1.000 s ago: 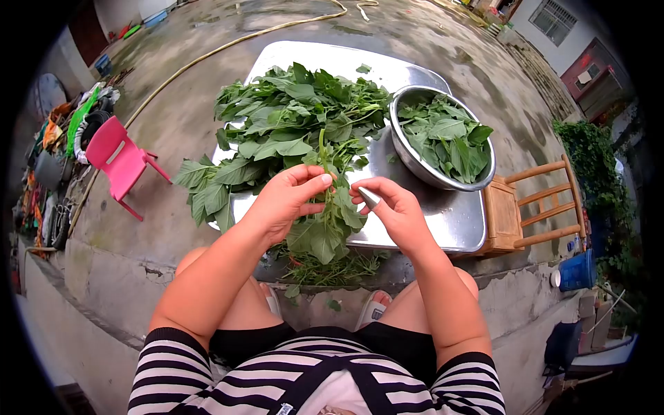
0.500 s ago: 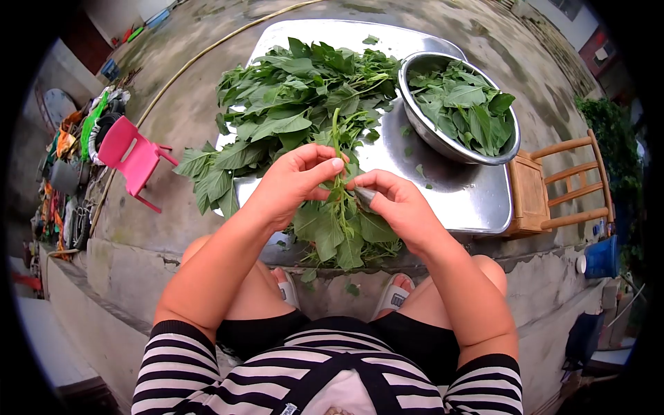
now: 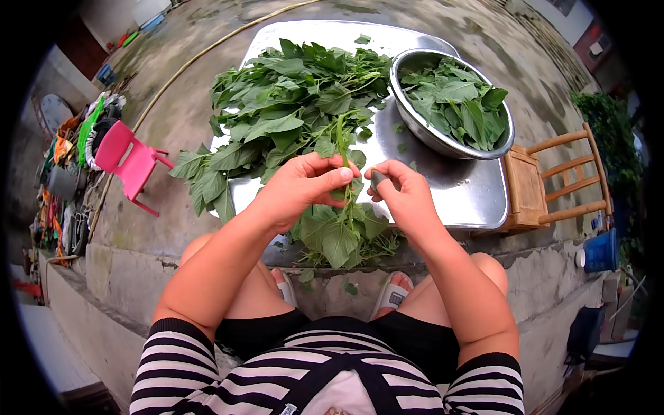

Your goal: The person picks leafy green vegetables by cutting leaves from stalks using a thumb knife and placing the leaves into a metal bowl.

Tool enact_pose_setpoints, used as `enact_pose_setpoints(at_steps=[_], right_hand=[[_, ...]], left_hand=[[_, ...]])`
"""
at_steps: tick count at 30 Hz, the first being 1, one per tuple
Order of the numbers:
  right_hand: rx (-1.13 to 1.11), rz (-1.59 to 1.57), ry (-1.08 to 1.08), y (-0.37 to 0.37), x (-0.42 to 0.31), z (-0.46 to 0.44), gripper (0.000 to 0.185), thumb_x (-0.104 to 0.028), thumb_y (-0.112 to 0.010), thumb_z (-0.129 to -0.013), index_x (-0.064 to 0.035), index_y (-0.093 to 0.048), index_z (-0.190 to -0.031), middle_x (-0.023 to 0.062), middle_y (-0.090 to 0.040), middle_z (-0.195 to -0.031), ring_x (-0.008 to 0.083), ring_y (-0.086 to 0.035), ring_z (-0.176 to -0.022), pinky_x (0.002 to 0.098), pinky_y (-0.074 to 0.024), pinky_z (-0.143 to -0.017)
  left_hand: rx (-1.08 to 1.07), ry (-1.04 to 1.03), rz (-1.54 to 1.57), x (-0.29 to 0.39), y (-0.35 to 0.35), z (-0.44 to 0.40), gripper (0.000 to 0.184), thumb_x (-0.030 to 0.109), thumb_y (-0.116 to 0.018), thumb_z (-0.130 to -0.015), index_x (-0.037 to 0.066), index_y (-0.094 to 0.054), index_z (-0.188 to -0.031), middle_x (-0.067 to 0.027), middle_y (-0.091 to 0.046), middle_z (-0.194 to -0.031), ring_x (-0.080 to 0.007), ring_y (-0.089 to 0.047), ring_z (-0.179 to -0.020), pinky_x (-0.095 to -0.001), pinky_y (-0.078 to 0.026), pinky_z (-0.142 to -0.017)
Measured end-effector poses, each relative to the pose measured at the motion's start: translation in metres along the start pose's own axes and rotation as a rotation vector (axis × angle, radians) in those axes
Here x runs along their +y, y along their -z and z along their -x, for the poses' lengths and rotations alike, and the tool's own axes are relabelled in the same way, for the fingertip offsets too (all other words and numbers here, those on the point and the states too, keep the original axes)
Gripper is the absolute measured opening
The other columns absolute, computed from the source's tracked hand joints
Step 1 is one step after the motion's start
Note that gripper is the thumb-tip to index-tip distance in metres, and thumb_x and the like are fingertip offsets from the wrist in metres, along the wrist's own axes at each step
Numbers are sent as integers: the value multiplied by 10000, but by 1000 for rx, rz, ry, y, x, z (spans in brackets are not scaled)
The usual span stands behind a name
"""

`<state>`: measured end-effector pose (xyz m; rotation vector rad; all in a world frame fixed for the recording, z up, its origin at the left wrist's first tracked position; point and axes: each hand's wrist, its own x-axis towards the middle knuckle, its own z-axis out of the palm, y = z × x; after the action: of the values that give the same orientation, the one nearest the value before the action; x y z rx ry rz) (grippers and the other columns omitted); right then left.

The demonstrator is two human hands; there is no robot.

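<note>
My left hand (image 3: 304, 188) pinches the green stem (image 3: 346, 149) of a leafy stalk between thumb and fingers. The stalk's broad leaves (image 3: 339, 238) hang below that hand, over the table's near edge. Just to the right, my right hand (image 3: 408, 200) is closed, thumb against fingers, apart from the stem. A small dark grey piece (image 3: 378, 180) shows at its thumb tip; whether it is worn or held I cannot make out. Beyond both hands a big heap of leafy stalks (image 3: 277, 104) covers the left part of the shiny metal table (image 3: 456, 200).
A metal bowl (image 3: 508, 138) of picked leaves (image 3: 460, 100) stands at the table's right. Beside it is a wooden chair (image 3: 526, 187). A pink chair (image 3: 128, 159) stands left, near a long hose (image 3: 169, 83). Loose greens (image 3: 318, 256) lie on the ground near my feet.
My right hand has moved slightly up and right, away from the stalk. My left hand keeps its hold on the stem, now a little farther right.
</note>
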<state>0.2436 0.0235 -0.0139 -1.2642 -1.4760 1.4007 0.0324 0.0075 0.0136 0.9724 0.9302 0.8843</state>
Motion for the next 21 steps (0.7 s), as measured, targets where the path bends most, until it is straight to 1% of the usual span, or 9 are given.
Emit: enact_pose_setpoints(at_steps=[1,4,5,7,9,12,14,17,21], right_hand=[[3,-1,0,3,1,-2,205,-71,-518,-915,-18,-680,-1029,50,-670,-886,72,-597,-806,241,-470,-699],[-30,-324,-11,8,-6,-3,235,-48,-482,-932,-15,-643,-1099,33,-633,-917,77,-571,-762,229,-458,-624],[-38,-322,-9,9,-13,0,235,-48,-482,-932,-15,-643,-1099,33,-633,-917,77,-571,-762,229,-458,-624],[-196,-370,91,10,-19,8,260,-22,-473,-929,2,-625,-1140,44,-632,-997,64,-556,-754,216,-446,-620],[-262,-334,134,8,-19,14,302,21,-498,-903,10,-599,-1188,44,-621,-1091,65,-543,-765,208,-440,-636],[-202,-290,181,-3,-11,13,307,24,-536,-868,-2,-616,-1164,39,-629,-1048,88,-563,-781,229,-462,-674],[-116,88,403,-5,0,5,308,19,-575,-827,-11,-632,-1128,67,-634,-986,145,-604,-809,274,-490,-722],[-69,262,410,-7,-14,13,309,15,-595,-794,-21,-644,-1098,105,-623,-942,199,-622,-823,306,-498,-744],[-27,280,489,-10,-10,12,302,8,-599,-792,-20,-647,-1089,111,-625,-936,233,-621,-816,316,-499,-738]], left_hand=[[-3,1,-2,0,-2,1,177,212,-670,-946,83,-678,-1066,-13,-666,-1097,-92,-607,-969,-297,-554,-785],[37,-24,42,4,-2,-1,169,200,-673,-944,79,-660,-1062,-24,-666,-1090,-95,-611,-961,-294,-572,-771],[74,-27,34,0,1,-4,174,196,-675,-942,75,-654,-1065,-28,-665,-1085,-98,-614,-953,-288,-582,-753],[121,-29,32,-6,6,-8,179,191,-678,-940,70,-648,-1068,-32,-664,-1081,-101,-617,-946,-281,-592,-736],[145,-30,7,-10,10,-12,174,188,-674,-941,65,-641,-1060,-35,-663,-1066,-102,-622,-930,-265,-603,-702],[161,-20,-4,-12,8,-13,182,188,-673,-942,56,-639,-1062,-32,-656,-1041,-103,-620,-916,-260,-599,-687],[153,-14,-11,-12,6,-13,185,190,-674,-942,57,-639,-1065,-31,-654,-1037,-102,-619,-909,-259,-599,-681],[147,-12,-21,-14,4,-14,184,193,-674,-942,61,-638,-1065,-28,-651,-1030,-102,-617,-898,-256,-597,-667],[129,-8,22,-17,3,-15,176,205,-676,-943,69,-633,-1045,-21,-649,-1022,-101,-621,-894,-263,-597,-677]])
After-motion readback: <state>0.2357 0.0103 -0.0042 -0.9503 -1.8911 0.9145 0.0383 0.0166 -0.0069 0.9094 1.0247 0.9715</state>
